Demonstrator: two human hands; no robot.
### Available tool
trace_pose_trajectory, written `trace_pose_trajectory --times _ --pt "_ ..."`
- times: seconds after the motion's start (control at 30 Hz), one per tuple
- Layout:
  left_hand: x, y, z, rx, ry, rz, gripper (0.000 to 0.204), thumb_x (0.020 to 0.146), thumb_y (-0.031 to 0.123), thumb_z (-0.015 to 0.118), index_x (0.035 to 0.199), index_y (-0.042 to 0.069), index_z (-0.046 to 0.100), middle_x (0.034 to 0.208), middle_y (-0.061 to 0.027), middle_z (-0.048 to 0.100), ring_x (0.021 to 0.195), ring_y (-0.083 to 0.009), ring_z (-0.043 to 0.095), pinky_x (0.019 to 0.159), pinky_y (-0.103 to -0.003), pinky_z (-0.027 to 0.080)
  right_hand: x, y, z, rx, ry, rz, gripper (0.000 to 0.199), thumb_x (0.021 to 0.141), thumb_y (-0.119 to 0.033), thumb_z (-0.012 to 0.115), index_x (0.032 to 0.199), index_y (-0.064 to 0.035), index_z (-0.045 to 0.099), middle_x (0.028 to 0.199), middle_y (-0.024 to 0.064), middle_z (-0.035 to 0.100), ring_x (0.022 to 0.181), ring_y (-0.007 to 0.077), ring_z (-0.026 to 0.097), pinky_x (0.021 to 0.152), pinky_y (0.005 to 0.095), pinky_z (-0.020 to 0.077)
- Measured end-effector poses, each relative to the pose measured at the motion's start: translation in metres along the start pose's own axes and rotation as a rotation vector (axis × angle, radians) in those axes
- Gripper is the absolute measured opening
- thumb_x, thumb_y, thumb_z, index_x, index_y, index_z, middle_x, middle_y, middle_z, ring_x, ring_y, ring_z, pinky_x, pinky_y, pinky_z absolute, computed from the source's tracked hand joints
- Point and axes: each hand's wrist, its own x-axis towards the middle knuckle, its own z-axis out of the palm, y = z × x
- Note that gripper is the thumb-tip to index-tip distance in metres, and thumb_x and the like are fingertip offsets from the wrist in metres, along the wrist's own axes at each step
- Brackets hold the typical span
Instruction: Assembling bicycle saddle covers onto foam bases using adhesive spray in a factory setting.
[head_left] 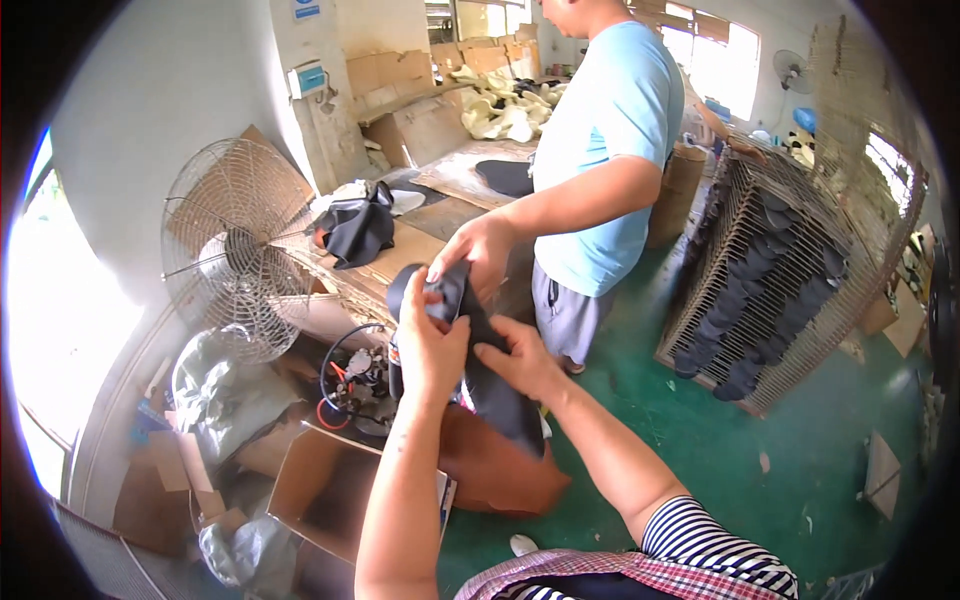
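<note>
My left hand and my right hand both grip a stack of black shoe insoles held up in front of me. The left hand wraps the upper part, the right holds the middle from the right side. A person in a light blue shirt stands just beyond and has one hand on the top end of the same stack.
A wire fan stands at the left beside a cardboard-covered table with dark material on it. Open cardboard boxes and plastic bags lie below. A wire rack of black insoles stands on the green floor at right.
</note>
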Motion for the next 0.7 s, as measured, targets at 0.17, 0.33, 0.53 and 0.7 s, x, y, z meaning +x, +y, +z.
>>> trace_pose_trajectory --times 0.17,0.33,0.53,0.7 --pt "-0.055 -0.013 -0.065 -0.092 -0.019 -0.089 0.039 0.070 -0.004 0.057 0.109 0.002 0.059 0.068 -0.0003 0.052 0.060 -0.0085 0.049 0.057 -0.023 0.042 -0.044 -0.024 0.049 -0.088 -0.143 -0.127 0.011 0.079 -0.007 0.060 0.087 -0.0020 0.053 0.074 -0.0018 0.050 0.070 0.0046 0.045 0.061 0.0232 0.0420" --pt "-0.198 0.016 -0.160 -0.073 0.155 -0.232 0.038 0.066 -0.005 0.044 0.098 0.002 0.063 0.069 0.0007 0.045 0.064 -0.0107 0.044 0.061 -0.022 0.038 -0.149 -0.058 0.097 -0.018 -0.574 0.038 0.012 0.077 -0.009 0.060 0.082 -0.0003 0.054 0.071 0.0021 0.050 0.070 0.0063 0.046 0.064 0.0243 0.0411" --pt "-0.443 0.060 -0.291 0.331 0.458 -0.415 0.025 0.070 -0.004 0.042 0.085 -0.004 0.062 0.069 -0.0040 0.046 0.064 -0.0139 0.047 0.060 -0.024 0.037 -0.267 -0.063 0.187 0.153 -1.155 0.143 0.025 0.076 -0.006 0.061 0.099 0.0018 0.058 0.087 0.0000 0.058 0.085 0.0076 0.052 0.076 0.0242 0.0436" --pt "-0.682 0.134 -0.371 -0.262 1.067 -0.784 0.029 0.069 -0.002 0.042 0.090 -0.006 0.062 0.073 -0.0029 0.058 0.063 -0.0109 0.053 0.059 -0.022 0.043 -0.350 -0.093 0.294 0.329 -1.500 0.591 0.028 0.076 -0.003 0.064 0.103 0.0037 0.059 0.095 0.0033 0.062 0.087 0.0090 0.056 0.078 0.0248 0.0465"
